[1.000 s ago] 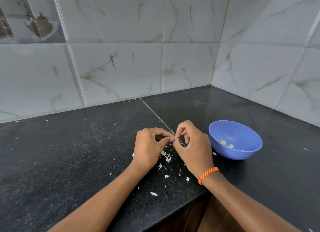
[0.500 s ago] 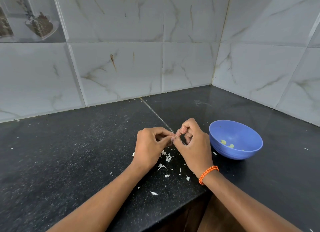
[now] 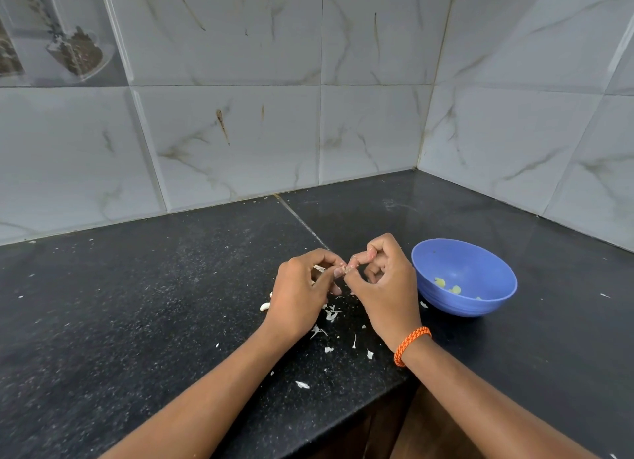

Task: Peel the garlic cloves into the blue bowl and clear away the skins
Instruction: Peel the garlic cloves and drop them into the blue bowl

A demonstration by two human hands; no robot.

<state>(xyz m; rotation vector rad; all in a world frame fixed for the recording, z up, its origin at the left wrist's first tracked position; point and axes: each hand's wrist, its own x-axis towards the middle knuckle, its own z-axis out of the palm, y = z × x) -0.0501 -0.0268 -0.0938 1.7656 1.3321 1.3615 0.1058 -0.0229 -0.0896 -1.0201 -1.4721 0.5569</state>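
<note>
My left hand (image 3: 302,287) and my right hand (image 3: 384,283) meet fingertip to fingertip above the black counter, both pinching a small garlic clove (image 3: 349,269) that is mostly hidden by the fingers. A bit of papery skin shows inside my left hand's curled fingers. The blue bowl (image 3: 480,307) stands just right of my right hand, with a few pale yellow peeled pieces (image 3: 446,285) at its bottom. White skin scraps (image 3: 331,316) lie scattered on the counter below and between my hands.
The black speckled counter (image 3: 137,321) runs into a tiled corner behind the bowl. Its front edge (image 3: 343,421) passes under my forearms. A whitish piece (image 3: 265,307) lies by my left wrist. An orange braided band (image 3: 410,343) circles my right wrist.
My right hand's fingers have lifted slightly and shifted their pinch on the clove; both hands otherwise stay in place.
</note>
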